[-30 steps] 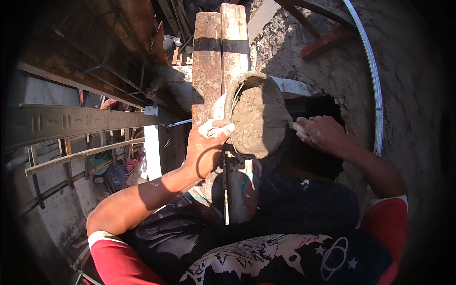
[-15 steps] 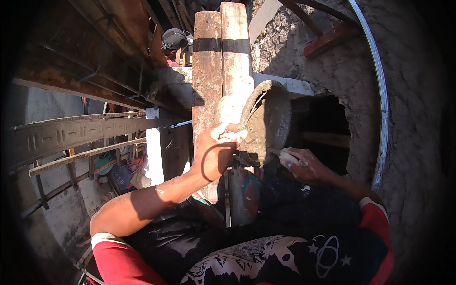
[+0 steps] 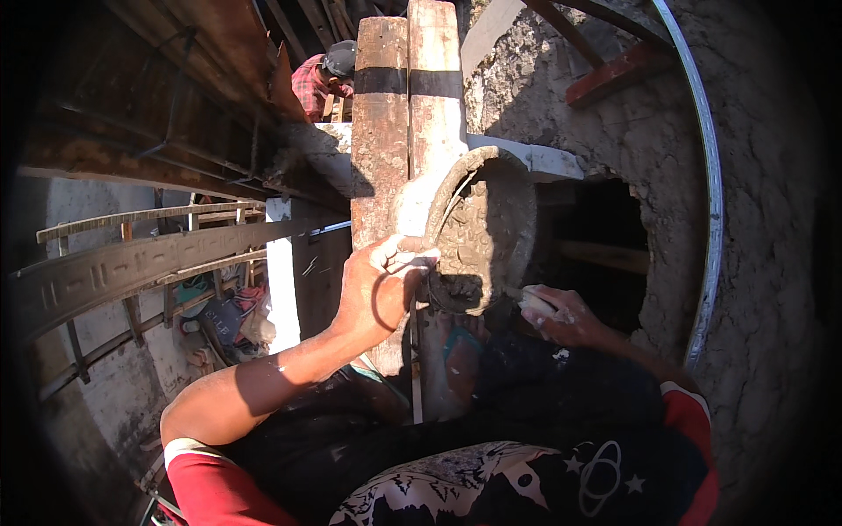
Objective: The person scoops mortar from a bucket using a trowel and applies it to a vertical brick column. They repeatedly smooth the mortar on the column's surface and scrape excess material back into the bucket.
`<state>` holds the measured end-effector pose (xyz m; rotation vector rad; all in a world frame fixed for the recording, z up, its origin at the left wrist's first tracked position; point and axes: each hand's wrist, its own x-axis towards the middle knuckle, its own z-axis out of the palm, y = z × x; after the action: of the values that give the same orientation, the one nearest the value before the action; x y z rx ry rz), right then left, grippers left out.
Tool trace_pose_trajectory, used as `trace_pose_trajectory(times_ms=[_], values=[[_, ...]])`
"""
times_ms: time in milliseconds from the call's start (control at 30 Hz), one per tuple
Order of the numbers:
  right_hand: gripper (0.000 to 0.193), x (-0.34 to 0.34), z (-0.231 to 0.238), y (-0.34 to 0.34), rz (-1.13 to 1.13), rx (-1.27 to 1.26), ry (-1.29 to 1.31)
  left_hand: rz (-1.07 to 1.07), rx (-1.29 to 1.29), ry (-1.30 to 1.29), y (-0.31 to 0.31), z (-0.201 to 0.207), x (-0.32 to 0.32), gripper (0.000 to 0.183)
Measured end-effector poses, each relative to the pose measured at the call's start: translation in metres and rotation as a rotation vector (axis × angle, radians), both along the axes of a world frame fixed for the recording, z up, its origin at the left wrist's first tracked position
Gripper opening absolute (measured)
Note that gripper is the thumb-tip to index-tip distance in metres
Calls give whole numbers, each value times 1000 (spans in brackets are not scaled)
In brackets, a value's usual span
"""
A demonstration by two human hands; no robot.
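Note:
A mortar-caked bucket [image 3: 524, 210] stands tilted at the right edge of two wooden planks [image 3: 380, 131], its mouth facing me. Wet grey mortar [image 3: 469, 232] fills part of it, half in sun and half in shadow. My left hand [image 3: 381, 285] is closed on the bucket's handle at the left side of the rim. Just beyond the bucket's lower right edge, my right hand [image 3: 566, 316] is closed round the pale, rounded handle [image 3: 536, 304] of a tool. The tool's working end cannot be made out against the bucket. Both hands carry pale smears.
Right of the bucket gapes a dark hole [image 3: 596, 228] in a rough mortar surface [image 3: 675, 193]. A pale metal strip [image 3: 712, 202] curves past it. My feet are by the planks. Left are a metal beam [image 3: 158, 259] and wooden rails. A person in plaid [image 3: 309, 88] bends at the far left.
The bucket's mouth has tipped more toward me, showing more mortar. My left hand has shifted slightly left and nearer. The other person has moved right, with more of the plaid shirt showing.

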<state>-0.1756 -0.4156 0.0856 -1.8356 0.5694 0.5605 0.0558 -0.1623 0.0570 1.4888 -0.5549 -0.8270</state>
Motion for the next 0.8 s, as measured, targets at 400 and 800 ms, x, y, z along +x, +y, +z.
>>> trace_pose_trajectory(times_ms=[400,800], values=[[41,67,97,-19,175,-143,185,291,48,469,71,-60,8,18],[38,377,48,77,1106,-576,89,378,-35,669,65,-52,3,24]])
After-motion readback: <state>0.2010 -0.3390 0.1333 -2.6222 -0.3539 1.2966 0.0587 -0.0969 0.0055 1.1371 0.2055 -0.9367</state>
